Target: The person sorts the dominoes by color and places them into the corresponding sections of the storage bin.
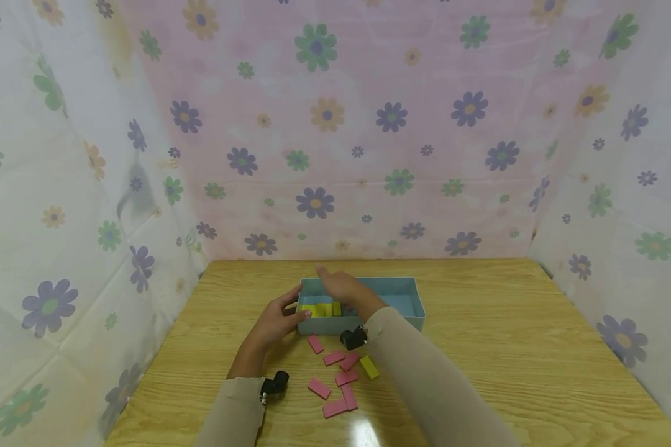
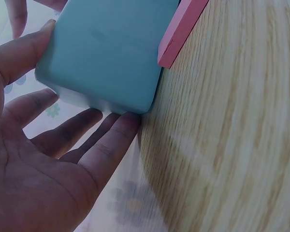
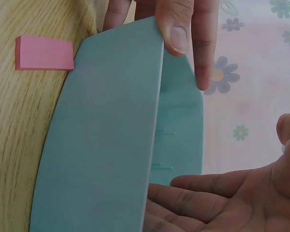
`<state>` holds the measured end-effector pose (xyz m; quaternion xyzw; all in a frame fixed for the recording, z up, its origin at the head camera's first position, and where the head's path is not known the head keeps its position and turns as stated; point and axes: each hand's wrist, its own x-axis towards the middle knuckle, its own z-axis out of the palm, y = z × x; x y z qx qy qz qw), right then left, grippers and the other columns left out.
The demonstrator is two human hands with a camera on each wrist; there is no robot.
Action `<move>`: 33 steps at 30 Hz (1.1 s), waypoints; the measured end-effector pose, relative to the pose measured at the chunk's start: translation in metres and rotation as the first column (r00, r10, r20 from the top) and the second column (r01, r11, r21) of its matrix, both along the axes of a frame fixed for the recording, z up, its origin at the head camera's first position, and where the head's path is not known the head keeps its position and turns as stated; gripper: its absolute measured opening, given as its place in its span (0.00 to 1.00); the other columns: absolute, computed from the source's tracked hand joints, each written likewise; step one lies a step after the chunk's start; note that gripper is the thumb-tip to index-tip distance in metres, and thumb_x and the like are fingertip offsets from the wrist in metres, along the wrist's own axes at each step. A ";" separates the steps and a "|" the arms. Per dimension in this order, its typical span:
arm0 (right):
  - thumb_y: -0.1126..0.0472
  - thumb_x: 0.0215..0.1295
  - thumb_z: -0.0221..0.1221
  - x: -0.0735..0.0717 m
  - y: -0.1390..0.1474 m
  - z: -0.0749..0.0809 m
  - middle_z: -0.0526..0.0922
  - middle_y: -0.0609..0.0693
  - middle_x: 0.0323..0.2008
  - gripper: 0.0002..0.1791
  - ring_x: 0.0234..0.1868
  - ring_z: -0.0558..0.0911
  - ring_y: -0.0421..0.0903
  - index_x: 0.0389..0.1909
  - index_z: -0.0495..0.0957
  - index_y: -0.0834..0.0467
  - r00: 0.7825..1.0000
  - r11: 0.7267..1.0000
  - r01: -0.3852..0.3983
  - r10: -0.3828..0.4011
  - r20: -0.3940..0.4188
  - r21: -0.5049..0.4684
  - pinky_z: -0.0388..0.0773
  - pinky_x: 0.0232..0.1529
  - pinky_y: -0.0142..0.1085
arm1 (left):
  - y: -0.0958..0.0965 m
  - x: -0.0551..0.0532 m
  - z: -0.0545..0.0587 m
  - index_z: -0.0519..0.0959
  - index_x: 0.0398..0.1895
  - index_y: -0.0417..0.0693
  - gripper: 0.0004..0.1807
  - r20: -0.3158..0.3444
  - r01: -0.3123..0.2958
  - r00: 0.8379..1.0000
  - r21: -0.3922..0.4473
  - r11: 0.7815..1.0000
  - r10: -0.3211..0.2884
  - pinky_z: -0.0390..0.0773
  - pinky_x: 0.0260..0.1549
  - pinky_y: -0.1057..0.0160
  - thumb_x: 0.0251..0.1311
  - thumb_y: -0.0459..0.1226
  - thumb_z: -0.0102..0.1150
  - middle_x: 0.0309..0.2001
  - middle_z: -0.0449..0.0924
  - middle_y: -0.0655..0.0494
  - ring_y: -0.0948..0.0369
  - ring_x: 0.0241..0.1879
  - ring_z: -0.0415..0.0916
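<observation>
A light blue plastic box [image 1: 335, 326] stands on the table, its long side facing me. My left hand [image 1: 273, 324] grips its left end, thumb over the front rim and fingers against the outer end wall, as the left wrist view shows. Several yellow blocks [image 1: 321, 309] stand in a row in the box's left part. My right hand [image 1: 343, 288] reaches over the front wall, thumb up. Its straight fingers [image 3: 203, 198] dip inside the box in the right wrist view; their tips are hidden by the wall, and I see nothing held.
Several pink blocks [image 1: 319, 388] lie scattered on the wooden table [image 1: 481, 347] in front of the box. One yellow block [image 1: 369, 367] lies to their right. Flower-patterned cloth [image 1: 358, 124] encloses the table at the back and sides.
</observation>
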<state>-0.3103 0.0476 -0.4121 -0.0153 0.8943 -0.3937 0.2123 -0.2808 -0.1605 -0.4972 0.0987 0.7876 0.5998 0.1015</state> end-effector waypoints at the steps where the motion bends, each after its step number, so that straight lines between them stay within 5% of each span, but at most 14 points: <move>1: 0.21 0.72 0.32 0.000 0.000 -0.001 0.71 0.61 0.73 0.54 0.66 0.76 0.64 0.78 0.64 0.61 1.000 1.000 -0.001 0.001 0.004 -0.003 0.75 0.64 0.62 | 0.000 0.000 0.000 0.57 0.83 0.61 0.42 -0.001 0.003 1.000 0.000 1.000 -0.003 0.77 0.63 0.43 0.70 0.43 0.66 0.81 0.55 0.40 0.37 0.76 0.60; 20: 0.21 0.72 0.35 -0.002 0.004 -0.011 0.72 0.60 0.72 0.53 0.63 0.79 0.63 0.77 0.66 0.60 0.999 0.999 -0.035 0.035 0.006 0.026 0.78 0.61 0.61 | -0.001 -0.001 -0.003 0.57 0.83 0.63 0.43 -0.010 0.001 1.000 -0.008 1.000 -0.001 0.78 0.62 0.42 0.69 0.44 0.67 0.81 0.55 0.42 0.38 0.76 0.61; 33: 0.22 0.72 0.37 0.000 0.004 -0.013 0.67 0.60 0.76 0.52 0.73 0.70 0.63 0.77 0.65 0.61 0.999 0.998 -0.048 0.049 -0.018 0.036 0.71 0.68 0.61 | 0.000 -0.001 -0.002 0.57 0.83 0.61 0.42 -0.014 -0.004 1.000 -0.006 1.000 0.004 0.79 0.62 0.43 0.70 0.43 0.66 0.81 0.56 0.41 0.38 0.76 0.61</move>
